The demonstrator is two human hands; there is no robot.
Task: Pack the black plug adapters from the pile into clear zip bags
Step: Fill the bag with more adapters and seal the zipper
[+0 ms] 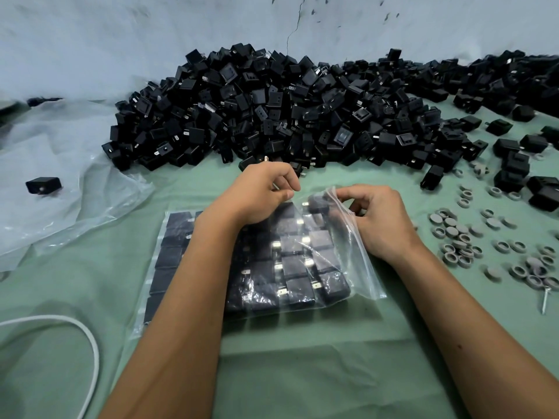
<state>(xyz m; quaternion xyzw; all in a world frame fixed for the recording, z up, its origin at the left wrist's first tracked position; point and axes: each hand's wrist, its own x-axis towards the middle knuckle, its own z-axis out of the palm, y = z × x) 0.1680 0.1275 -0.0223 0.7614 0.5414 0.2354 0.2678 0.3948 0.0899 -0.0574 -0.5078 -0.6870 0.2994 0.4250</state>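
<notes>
Pinching the mouth of the zip bag [302,255] from both sides, we had our right hand [381,222] curled on the clear plastic at its 1 o'clock corner and our left hand [260,195] closed on the rim at 12 o'clock, likely to spread the opening or line up the seal. Inside the bag the black plug adapters [298,269] lay in tidy rows, which we judged kept it flat and nearly full. It rested on the green cloth [302,373] with a second filled bag [172,252] touching it at 9 o'clock, partly under our left forearm. From the bag, the pile [272,110] sat at 12 o'clock, near enough to reach. Grey rings [472,240] were scattered at 3 o'clock, and loose plastic sheeting [60,192] lay at 10 o'clock.
</notes>
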